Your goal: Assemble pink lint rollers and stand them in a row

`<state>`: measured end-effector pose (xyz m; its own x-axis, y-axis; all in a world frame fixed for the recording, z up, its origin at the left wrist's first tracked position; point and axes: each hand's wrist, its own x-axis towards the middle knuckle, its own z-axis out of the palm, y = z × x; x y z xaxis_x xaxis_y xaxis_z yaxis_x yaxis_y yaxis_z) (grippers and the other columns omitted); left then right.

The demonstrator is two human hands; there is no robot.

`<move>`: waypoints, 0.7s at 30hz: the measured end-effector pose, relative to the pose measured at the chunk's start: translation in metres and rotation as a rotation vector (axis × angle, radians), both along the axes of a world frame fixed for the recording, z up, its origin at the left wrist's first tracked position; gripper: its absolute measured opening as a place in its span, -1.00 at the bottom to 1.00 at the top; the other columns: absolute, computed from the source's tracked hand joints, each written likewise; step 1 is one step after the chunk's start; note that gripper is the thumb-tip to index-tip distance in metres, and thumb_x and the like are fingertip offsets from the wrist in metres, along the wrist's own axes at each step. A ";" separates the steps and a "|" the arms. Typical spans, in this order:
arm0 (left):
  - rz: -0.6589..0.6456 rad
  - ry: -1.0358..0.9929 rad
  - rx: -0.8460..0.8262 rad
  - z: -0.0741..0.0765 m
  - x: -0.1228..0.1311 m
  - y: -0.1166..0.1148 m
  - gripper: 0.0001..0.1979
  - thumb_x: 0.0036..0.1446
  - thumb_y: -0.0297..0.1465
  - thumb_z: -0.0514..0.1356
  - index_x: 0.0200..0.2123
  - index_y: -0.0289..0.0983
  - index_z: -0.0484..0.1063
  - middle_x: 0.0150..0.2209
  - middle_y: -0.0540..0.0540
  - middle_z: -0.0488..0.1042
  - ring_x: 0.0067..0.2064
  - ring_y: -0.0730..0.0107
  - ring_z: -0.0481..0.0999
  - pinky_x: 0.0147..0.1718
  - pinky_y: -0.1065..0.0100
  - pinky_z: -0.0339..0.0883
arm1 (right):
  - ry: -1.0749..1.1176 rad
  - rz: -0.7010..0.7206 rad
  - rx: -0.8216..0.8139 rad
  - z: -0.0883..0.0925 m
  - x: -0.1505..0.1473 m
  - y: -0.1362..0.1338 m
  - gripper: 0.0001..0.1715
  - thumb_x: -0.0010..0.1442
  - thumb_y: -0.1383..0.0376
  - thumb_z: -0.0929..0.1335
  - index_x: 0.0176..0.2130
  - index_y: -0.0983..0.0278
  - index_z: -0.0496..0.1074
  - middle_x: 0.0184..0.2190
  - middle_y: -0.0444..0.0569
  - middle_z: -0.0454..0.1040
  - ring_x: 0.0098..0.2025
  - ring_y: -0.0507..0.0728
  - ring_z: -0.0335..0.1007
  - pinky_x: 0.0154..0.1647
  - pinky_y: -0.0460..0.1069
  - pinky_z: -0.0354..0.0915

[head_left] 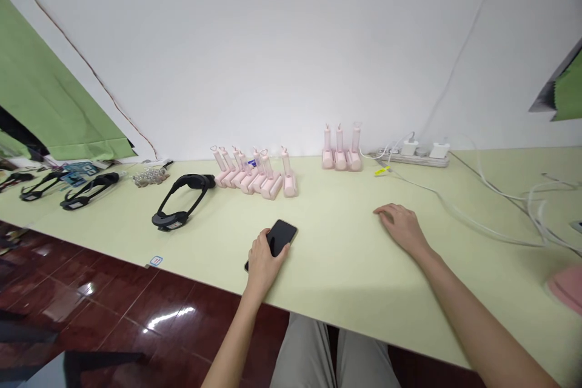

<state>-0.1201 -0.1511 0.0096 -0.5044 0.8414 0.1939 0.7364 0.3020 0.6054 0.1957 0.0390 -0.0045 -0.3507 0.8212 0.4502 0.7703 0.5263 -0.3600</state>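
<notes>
My left hand (pixel 264 262) is wrapped over a black smartphone (pixel 282 235) that lies on the pale yellow-green table (pixel 336 260). The thumb and fingers are at the phone's two sides, and the palm hides its lower part. Farther right, my right hand (pixel 402 227) rests palm down on the tabletop with its fingers loosely stretched to the left, holding nothing that I can see. Beyond the phone stands a group of several pink devices (pixel 271 185) with upright clear tubes and loops on top. Another three pink devices (pixel 340 157) stand by the wall.
A black headset (pixel 175 218) lies left of the phone, with more black headsets (pixel 82 200) farther left. Beaded strands (pixel 150 177) lie behind them. A power strip (pixel 416 159) with white chargers sits by the wall; white cables (pixel 491 233) run across the right side. A pink object (pixel 566 288) is at the right edge.
</notes>
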 end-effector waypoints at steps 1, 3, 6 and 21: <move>-0.014 -0.048 0.006 0.000 -0.001 -0.002 -0.46 -0.03 -0.11 0.10 -0.01 -0.23 0.14 -0.06 -0.22 0.34 -0.02 0.10 0.31 -0.10 0.18 0.15 | -0.003 -0.001 0.004 0.001 0.000 -0.001 -0.68 0.09 0.32 0.12 -0.34 0.24 0.42 -0.28 -0.03 0.46 -0.19 0.16 0.31 -0.17 0.07 0.09; -0.030 -0.142 0.027 -0.001 -0.003 -0.007 -0.53 0.06 -0.11 0.00 -0.01 -0.23 0.13 -0.05 -0.22 0.34 -0.01 0.16 0.32 -0.09 0.21 0.17 | 0.001 0.007 0.014 0.002 -0.003 -0.004 -0.68 0.09 0.32 0.13 -0.32 0.23 0.41 -0.27 -0.03 0.45 -0.17 0.16 0.30 -0.15 0.08 0.09; -0.028 -0.202 0.060 -0.003 0.001 -0.014 -0.56 0.11 -0.13 -0.06 0.00 -0.23 0.11 -0.04 -0.22 0.34 0.00 0.23 0.32 -0.09 0.25 0.19 | 0.087 0.056 0.012 0.006 -0.017 -0.018 -0.70 0.12 0.30 0.14 -0.25 0.23 0.40 -0.24 -0.03 0.43 -0.15 0.16 0.27 -0.12 0.08 0.11; 0.061 0.089 0.567 0.000 -0.080 0.119 -0.77 0.07 -0.53 -0.01 -0.18 -0.28 0.29 -0.17 -0.15 0.29 -0.09 0.34 0.28 -0.20 0.33 0.27 | 0.146 0.340 -0.079 0.018 -0.119 -0.118 -0.62 0.25 0.22 0.10 -0.23 0.12 0.45 -0.02 -0.06 0.28 0.06 0.16 0.06 0.03 0.12 0.02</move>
<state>-0.2003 -0.0319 0.0099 -0.5100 0.5638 0.6496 0.7831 -0.0080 0.6218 0.0763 -0.0791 0.0135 -0.5464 0.7029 0.4553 0.4941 0.7095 -0.5025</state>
